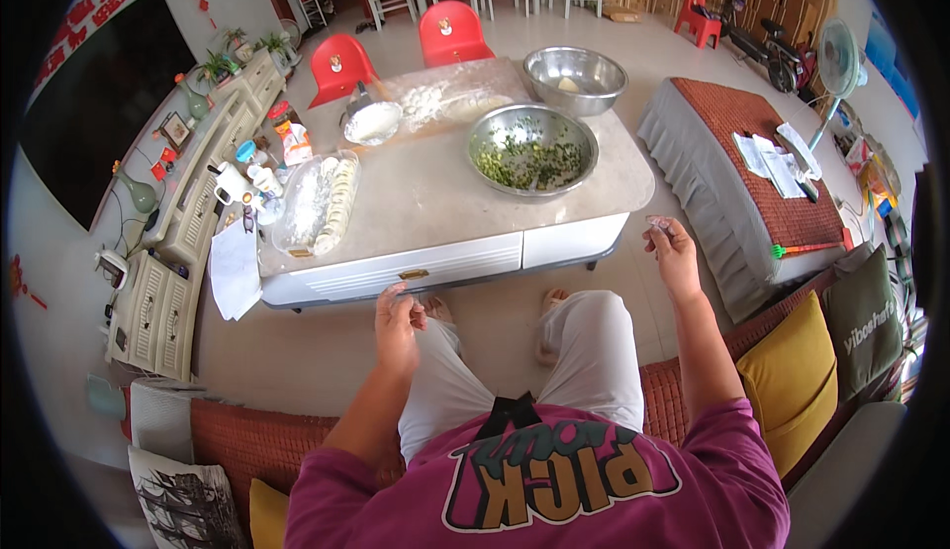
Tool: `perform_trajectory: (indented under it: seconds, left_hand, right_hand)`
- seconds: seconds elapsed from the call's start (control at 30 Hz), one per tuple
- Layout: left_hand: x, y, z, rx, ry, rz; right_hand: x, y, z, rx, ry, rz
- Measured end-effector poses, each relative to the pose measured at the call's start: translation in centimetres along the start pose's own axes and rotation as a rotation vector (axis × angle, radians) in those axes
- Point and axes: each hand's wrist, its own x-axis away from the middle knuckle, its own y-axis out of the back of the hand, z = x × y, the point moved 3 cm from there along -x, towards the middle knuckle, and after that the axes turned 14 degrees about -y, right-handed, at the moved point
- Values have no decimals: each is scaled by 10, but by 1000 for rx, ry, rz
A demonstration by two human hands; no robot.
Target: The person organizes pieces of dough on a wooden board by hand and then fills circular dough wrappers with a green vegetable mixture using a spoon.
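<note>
My left hand (399,322) is raised in front of the coffee table's drawer side, fingers loosely bent and pale with flour, holding nothing that I can see. Off the table's right corner hovers my right hand (674,252), its fingertips whitened and curled near the thumb, with no object visible in it. On the table (415,200), a clear plastic tray (279,241) holds a row of dumplings (335,207) beside loose flour. A steel bowl (533,191) contains chopped green filling (531,159) with a utensil in it. Behind it, another steel bowl (576,103) has a dough piece (568,84) inside.
A bowl of flour (373,123) and a floured board (475,81) occupy the table's far side. Jars, a white mug (231,184) and papers (234,270) crowd its left end. Red chairs (454,33) stand behind; a covered bench (731,148) and fan (839,59) are right.
</note>
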Motion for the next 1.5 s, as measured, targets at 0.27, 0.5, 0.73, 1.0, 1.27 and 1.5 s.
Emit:
perform_trajectory:
  seconds: [0.27,0.5,0.73,1.0,1.27,1.5]
  left_hand:
    - [-51,-1,51,-14,146,7]
    - [-142,59,75,-355,-84,-103]
    - [-266,-24,49,-991,-506,297]
    - [-399,-151,122,-1252,-534,526]
    - [-448,-198,154,-1449,-548,851]
    - [-470,-246,188,-1428,-507,1122]
  right_hand:
    - [-56,-35,-3,180,47,66]
    - [-90,-65,-38,319,113,68]
    - [-126,-83,-23,541,357,-197]
    - [-164,-95,-52,-223,-438,25]
    - [-176,-107,-55,-220,-355,8]
    - [-176,-90,-52,-289,-298,-77]
